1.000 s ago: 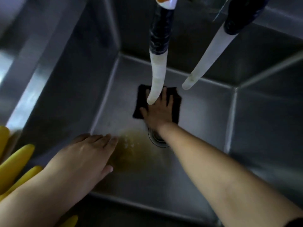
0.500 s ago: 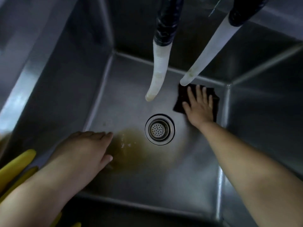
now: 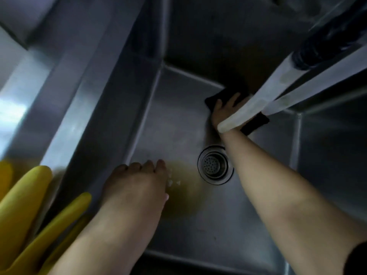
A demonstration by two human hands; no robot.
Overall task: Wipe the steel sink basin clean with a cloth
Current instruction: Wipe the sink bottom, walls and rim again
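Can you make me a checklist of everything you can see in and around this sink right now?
Surface: steel sink basin, brownish puddle beside the drain strainer, small white bits at its edge.
Job's things: dark cloth flat on the basin floor near the back wall.
Clutter: yellow rubber gloves on the sink's left rim.
Hands: right hand presses the cloth with straight fingers; left hand rests flat on the basin floor, holding nothing.
Cables: nothing seen; two pale hoses with black upper sections hang over the basin, crossing in front of the right hand.
Surroundings: steel ledge on the left.
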